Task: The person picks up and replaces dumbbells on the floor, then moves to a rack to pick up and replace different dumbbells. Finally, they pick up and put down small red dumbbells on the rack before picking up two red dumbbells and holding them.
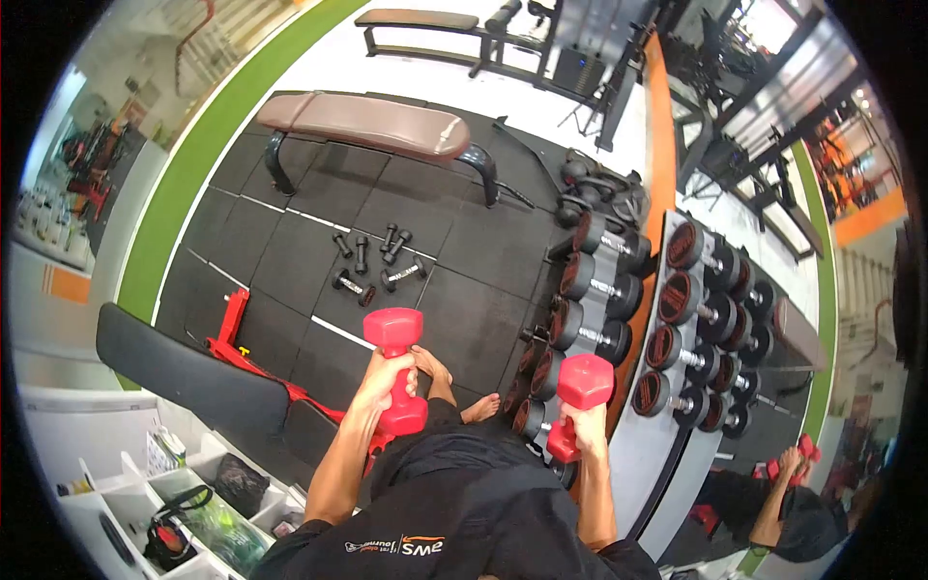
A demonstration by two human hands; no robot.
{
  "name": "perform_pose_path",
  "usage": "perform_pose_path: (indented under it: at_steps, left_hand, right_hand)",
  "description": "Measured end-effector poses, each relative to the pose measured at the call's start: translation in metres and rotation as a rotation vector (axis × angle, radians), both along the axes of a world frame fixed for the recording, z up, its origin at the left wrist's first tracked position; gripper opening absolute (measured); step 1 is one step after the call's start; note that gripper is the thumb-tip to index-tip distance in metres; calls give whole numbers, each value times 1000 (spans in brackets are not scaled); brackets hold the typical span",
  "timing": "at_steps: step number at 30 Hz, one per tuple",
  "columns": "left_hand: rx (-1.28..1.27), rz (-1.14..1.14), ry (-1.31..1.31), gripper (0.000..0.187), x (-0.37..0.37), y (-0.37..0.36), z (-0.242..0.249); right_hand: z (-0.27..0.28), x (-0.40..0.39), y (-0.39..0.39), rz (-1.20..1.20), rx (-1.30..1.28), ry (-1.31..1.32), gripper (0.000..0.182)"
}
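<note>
My left hand (385, 375) is wrapped round the handle of a red dumbbell (394, 329), held in front of my body with one hexagonal end up and the other below the fist. To the right, my right hand (586, 426) grips a second red dumbbell (586, 379) at a similar height. Its upper end partly covers the fingers, and its lower end shows beneath them. Both forearms are bent upward from a black shirt (435, 512). My bare feet (480, 408) show on the floor between the two dumbbells.
A rack of black dumbbells (590, 277) stands close on my right, beside a mirror (633, 464). Several small dumbbells (361, 254) lie on the black mat ahead, before a brown bench (367, 124). At left are a black-padded bench (193, 372) and white cubbies (135, 503).
</note>
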State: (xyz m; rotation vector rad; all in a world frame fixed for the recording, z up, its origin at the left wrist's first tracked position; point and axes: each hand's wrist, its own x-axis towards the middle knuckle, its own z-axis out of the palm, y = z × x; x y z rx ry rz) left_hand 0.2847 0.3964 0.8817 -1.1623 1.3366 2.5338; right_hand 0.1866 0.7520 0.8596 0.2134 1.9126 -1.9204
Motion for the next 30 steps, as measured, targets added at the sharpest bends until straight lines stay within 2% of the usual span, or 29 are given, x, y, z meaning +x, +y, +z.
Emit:
perform_pose_path:
  at_steps: [1, 4, 5, 8, 12, 17, 25, 30]
  left_hand:
    - [5, 28, 20, 10, 3, -11, -2]
    - [-8, 107, 45, 10, 6, -37, 5]
    - [1, 147, 59, 10, 7, -44, 8]
    - [18, 204, 141, 11, 9, -76, -1]
    - [48, 346, 158, 9, 15, -112, 7]
    - [61, 420, 228, 10, 29, -153, 8]
    - [221, 629, 230, 10, 28, -175, 6]
    - [214, 680, 283, 9, 17, -175, -3]
  right_hand:
    - [22, -9, -19, 29, 9, -103, 26]
    - [42, -30, -66, 96, -216, -133, 12]
    - [52, -34, -84, 85, -221, -147, 8]
    - [68, -51, -126, 172, -312, -187, 8]
    - [91, -66, -177, 234, -298, -166, 8]
    - [102, -82, -229, 273, -349, -134, 8]
    - [113, -99, -292, 360, -535, -296, 11]
    - [109, -125, -315, 403, -522, -318, 11]
